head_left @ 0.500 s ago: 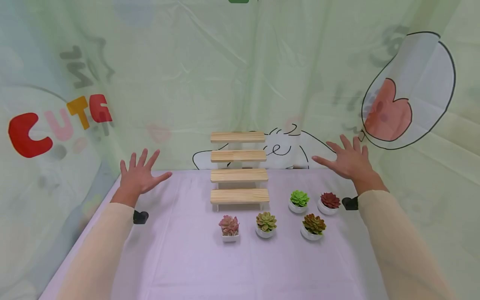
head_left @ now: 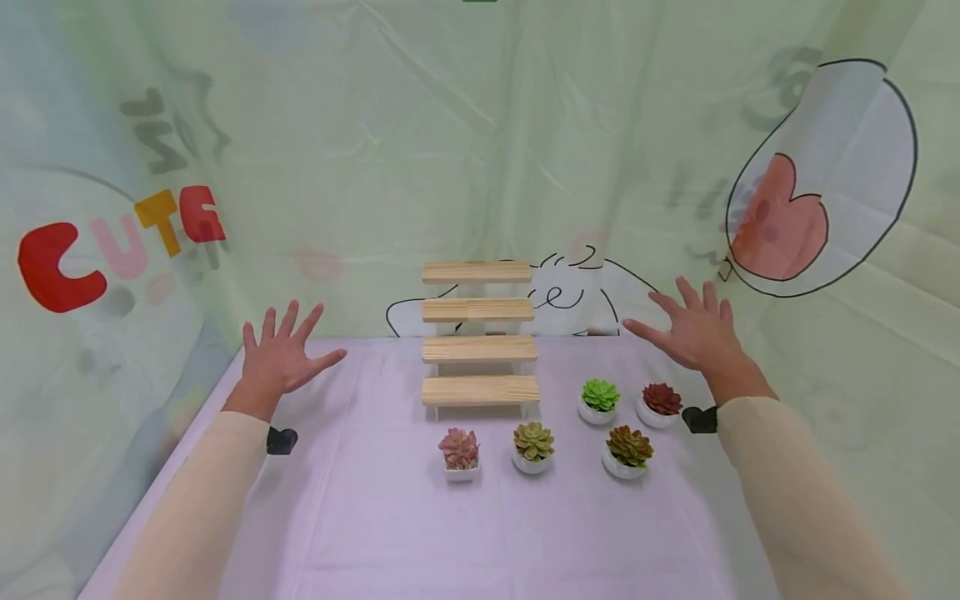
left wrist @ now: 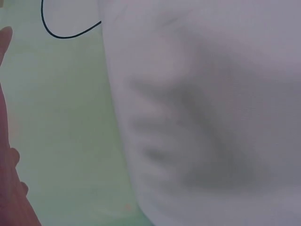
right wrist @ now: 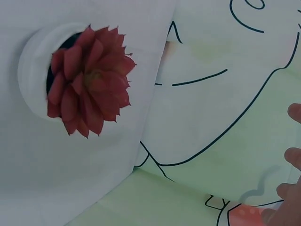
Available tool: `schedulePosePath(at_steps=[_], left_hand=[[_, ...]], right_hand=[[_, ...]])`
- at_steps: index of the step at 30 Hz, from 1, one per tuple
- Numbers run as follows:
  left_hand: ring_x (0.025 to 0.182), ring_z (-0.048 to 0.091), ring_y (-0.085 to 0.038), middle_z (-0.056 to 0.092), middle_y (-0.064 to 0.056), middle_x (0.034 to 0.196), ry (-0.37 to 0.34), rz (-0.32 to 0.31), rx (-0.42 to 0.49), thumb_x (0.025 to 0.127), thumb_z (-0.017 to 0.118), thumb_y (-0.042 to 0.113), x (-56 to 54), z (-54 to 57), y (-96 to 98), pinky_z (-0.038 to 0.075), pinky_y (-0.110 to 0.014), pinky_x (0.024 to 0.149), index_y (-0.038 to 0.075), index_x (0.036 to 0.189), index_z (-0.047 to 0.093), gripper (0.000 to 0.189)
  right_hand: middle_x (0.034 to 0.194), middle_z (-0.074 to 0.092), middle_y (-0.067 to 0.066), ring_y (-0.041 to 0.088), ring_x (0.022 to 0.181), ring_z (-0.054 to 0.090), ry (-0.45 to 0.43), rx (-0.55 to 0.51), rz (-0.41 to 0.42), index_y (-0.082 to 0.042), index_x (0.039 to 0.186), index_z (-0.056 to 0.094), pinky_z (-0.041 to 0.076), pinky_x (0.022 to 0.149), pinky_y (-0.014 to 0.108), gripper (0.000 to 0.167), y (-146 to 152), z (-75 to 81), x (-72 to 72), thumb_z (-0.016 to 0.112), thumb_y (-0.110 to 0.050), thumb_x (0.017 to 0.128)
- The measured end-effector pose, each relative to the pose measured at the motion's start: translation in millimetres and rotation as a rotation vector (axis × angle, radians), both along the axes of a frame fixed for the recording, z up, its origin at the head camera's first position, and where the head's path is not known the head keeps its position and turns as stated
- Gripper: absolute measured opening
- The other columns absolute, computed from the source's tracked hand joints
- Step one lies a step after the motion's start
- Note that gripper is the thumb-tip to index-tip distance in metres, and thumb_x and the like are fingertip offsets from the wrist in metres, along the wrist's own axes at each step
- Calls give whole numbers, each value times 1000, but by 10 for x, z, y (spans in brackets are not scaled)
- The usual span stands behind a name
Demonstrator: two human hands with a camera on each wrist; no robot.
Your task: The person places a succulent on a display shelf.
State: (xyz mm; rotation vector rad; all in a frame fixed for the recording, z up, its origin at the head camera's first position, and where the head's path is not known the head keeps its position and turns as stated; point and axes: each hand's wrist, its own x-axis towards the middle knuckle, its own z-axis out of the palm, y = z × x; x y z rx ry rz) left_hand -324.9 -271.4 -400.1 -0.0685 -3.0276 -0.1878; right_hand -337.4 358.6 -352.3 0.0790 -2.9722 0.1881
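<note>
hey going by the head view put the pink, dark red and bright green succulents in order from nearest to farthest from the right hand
1. Dark red succulent: rightmost plant, closest to the right hand.
2. Bright green succulent: just left of the dark red one.
3. Pink succulent: leftmost plant, in front of the wooden shelf.

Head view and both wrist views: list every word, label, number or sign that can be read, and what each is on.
"CUT" plus a distorted red last letter, likely E: on the left hanging cloth.
Grey letter-like shapes above it: too faint to read.
Faint grey marks at upper right: too blurred to read.
Pots and wooden stand: no readable text.
Wrist views: none readable.
</note>
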Motion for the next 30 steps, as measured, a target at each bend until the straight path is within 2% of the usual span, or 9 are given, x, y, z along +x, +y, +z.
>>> schedulePosePath(at_steps=[8,14,21,28,30], left_hand=[[153,-2,-56,1,-22,171,2,-13,8,90,46,80,60,-24,46,-10,-79,117,26,166,9,100],[154,0,-55,3,-22,171,14,-17,1,90,46,80,118,-57,118,-5,-79,119,27,166,10,100],[154,3,-53,5,-20,172,23,-62,9,91,45,80,192,-180,239,0,-77,121,26,166,13,97],[155,11,-50,13,-20,171,64,-96,66,93,50,74,281,-331,391,11,-73,123,23,165,20,93],[154,14,-50,15,-21,170,78,-96,92,94,52,70,308,-364,442,15,-72,123,21,164,21,91]], right_hand=[[168,6,28,62,150,-4,29,-3,28,-13,159,35,-1,117,81,100,-77,-84,83,40,-85,89],[168,12,27,62,150,3,75,2,67,-13,156,39,4,118,79,93,-127,-162,186,44,-80,92],[164,24,29,60,149,14,144,-52,150,-8,150,48,15,118,77,82,-181,-291,344,55,-68,94],[165,25,25,52,154,12,175,-210,218,-7,148,50,18,114,80,71,-248,-468,568,61,-55,98],[166,24,24,49,155,12,174,-253,226,-7,149,50,21,113,80,67,-276,-520,644,60,-52,99]])
